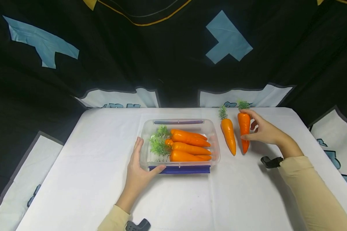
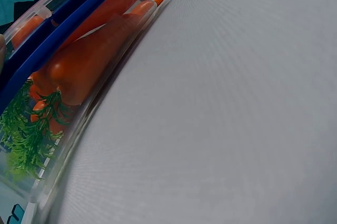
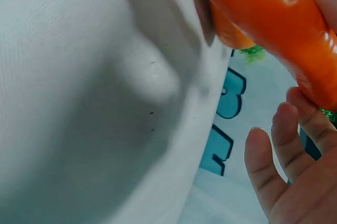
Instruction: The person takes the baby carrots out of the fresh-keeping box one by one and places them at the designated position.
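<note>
My right hand (image 1: 263, 130) pinches an orange carrot (image 1: 244, 125) between thumb and fingers; its green top (image 1: 243, 104) points away from me. In the right wrist view the held carrot (image 3: 263, 13) is close to the camera, with several fingers (image 3: 287, 142) off it. Just left of it lies a second carrot (image 1: 227, 133). A clear plastic box (image 1: 215, 141) with blue latches holds several carrots (image 1: 188, 138), leafy tops to the left. Against the box's front left corner rests my left hand (image 1: 140, 171), fingers straight along the side and thumb at the front rim.
A white cloth covers the table (image 1: 173, 199). Behind it hangs a dark curtain (image 1: 162, 64) with light blue shapes. A black device (image 1: 271, 162) is worn on the right wrist, another (image 1: 138, 225) on the left.
</note>
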A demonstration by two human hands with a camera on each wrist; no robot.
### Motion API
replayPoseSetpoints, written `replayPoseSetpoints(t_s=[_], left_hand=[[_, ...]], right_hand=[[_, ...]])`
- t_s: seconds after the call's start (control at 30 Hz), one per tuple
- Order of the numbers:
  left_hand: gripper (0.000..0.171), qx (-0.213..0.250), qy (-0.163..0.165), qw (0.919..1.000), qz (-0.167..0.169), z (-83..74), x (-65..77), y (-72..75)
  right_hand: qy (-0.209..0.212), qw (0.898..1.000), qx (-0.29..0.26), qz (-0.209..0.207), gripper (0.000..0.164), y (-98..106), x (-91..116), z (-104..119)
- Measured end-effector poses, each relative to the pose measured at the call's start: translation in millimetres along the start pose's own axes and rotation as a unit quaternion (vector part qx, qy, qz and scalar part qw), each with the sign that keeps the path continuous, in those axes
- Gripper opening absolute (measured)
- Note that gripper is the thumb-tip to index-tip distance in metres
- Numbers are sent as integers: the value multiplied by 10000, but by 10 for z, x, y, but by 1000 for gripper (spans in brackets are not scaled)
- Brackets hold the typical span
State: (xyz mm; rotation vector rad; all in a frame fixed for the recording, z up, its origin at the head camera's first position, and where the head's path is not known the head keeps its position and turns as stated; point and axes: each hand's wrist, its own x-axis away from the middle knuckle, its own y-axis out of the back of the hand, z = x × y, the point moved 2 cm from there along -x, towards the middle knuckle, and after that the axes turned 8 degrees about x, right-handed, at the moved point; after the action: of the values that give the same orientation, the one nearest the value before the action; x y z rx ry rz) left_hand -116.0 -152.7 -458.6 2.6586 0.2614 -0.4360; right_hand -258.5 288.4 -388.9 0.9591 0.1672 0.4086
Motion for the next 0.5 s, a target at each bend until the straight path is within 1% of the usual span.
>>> replayPoseSetpoints(t_s=[0.27,0.5], left_hand=[[116,46,3,10000,23,-15,1,2],[116,32,-9,10000,14,-16,5,2]], right_hand=[[-220,9995,88,220,96,-82,-54,-108],[-248,9992,179,265,97,-106,-109,-126]])
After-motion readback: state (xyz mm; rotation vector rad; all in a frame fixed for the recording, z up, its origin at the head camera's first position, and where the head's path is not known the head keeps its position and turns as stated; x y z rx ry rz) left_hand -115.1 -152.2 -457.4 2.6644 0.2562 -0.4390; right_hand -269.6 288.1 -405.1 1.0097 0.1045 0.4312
